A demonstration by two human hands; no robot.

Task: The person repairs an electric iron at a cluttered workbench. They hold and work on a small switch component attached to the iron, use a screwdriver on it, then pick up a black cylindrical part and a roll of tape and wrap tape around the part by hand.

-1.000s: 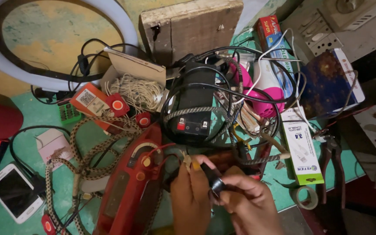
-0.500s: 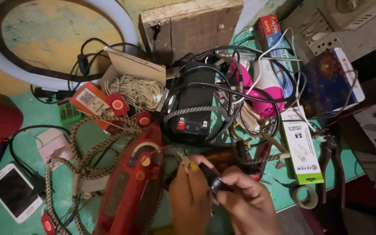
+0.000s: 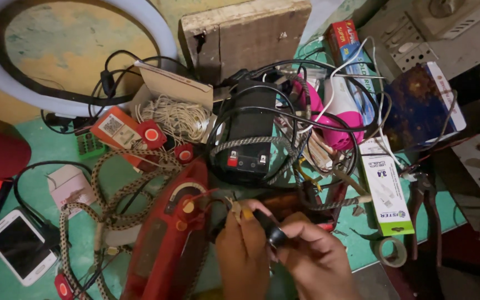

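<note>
A red clothes iron (image 3: 165,244) lies on the green work surface with its braided cord (image 3: 106,189) looped to the left. My left hand (image 3: 244,250) pinches small wire ends and a yellow piece at the iron's rear. My right hand (image 3: 316,260) grips a black cylindrical tool (image 3: 270,229) whose tip points at that same spot. The two hands touch each other.
A black battery (image 3: 248,136) wrapped in cables sits behind the iron, with a pink and white appliance (image 3: 340,111), a wooden block (image 3: 245,33), a white and green box (image 3: 387,191), pliers (image 3: 426,205), a tape roll (image 3: 391,251), a white phone (image 3: 22,247) and a ring light (image 3: 6,78) around.
Both hands have shifted only slightly at the iron's rear; the black tool stays in my right hand.
</note>
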